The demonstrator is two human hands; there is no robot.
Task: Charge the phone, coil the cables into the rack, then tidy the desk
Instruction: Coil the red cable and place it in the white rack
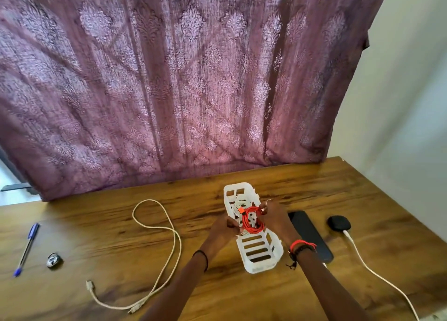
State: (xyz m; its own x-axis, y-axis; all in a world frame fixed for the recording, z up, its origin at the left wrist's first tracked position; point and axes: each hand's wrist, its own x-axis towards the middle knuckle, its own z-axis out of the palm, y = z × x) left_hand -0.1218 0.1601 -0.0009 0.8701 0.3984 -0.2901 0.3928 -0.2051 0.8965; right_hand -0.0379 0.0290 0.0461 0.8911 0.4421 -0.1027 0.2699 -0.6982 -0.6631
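Orange cable (251, 220) coil's over the white rack (260, 250) on the counter (79, 226), left hand (223, 225) and right hand (273, 214) both gripping it. Phone (305, 228) partly behind the right wrist, rack lettering's too blurry.

Before you, the brown wooden desk (96, 236) shows smooth, faintly glossy grain. The white slotted plastic rack (260, 250) looks matt. The orange-red coiled cable (251, 221) looks braided, like the loose beige cord (177, 243). Your flat black phone (307, 233) is glossy, and the purple patterned curtain (169, 78) is woven cloth.
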